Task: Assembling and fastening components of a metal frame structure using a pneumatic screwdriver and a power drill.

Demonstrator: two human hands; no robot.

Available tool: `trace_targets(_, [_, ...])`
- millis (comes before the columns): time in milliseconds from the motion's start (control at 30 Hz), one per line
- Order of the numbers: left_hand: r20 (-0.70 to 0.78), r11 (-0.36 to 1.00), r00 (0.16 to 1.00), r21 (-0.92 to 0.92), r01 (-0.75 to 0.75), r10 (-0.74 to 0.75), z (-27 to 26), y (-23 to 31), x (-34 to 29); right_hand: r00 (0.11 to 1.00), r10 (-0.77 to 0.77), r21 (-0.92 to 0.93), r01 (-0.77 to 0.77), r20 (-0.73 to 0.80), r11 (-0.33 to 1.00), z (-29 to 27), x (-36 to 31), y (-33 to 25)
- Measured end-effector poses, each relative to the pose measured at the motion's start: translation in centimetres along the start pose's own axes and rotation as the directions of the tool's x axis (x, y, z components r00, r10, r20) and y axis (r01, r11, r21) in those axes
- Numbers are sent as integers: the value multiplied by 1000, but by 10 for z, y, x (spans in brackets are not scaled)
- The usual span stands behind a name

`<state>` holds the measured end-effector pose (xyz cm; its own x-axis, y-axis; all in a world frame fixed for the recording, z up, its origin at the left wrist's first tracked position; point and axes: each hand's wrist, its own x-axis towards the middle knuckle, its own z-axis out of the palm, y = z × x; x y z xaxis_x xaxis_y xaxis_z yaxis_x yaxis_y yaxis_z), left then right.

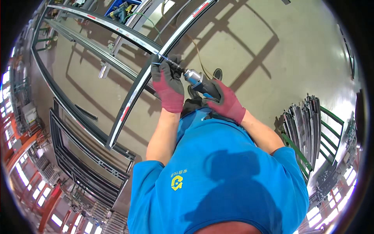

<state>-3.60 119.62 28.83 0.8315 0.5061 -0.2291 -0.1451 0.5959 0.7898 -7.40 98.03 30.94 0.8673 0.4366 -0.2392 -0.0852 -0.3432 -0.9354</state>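
Note:
My right hand [227,102], in a maroon and dark grey work glove, is wrapped around the dark body of a power drill [198,80] with a silver head and blue accents. Its black chuck and thin bit point up and left to the joint between two bars of a dark metal frame [134,90] with white film on its face. My left hand [167,80], gloved alike, is beside the chuck and against the frame bar. The fingers there are curled, and a small blue sliver shows near their tips; what they pinch is hidden.
A blue bin [121,8] with power tools stands beyond the frame. A cable [199,54] hangs behind the drill. Several dark frames [83,160] are stacked at the lower left. Upright metal profiles [303,124] fill a green rack [330,134] at the right.

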Motion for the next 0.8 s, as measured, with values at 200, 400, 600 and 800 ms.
trace_targets(200, [1,825,1000,564,-26,31,-46,27,7,997,77,19,-78,18,997,-40,18,26])
trace_targets(400, [474,201,866,874,-442,-158,-44,60,140,974,193,-34,-190,119,981,-57,27,45])
trace_targets(600, [334,-220,516,630,-744,-788,-5,16,241,970,217,-100,-206,114,973,-25,21,71])
trace_targets(800, [185,-303,422,456,-837,-887,-24,-12,257,952,302,-78,-298,47,952,5,10,74])
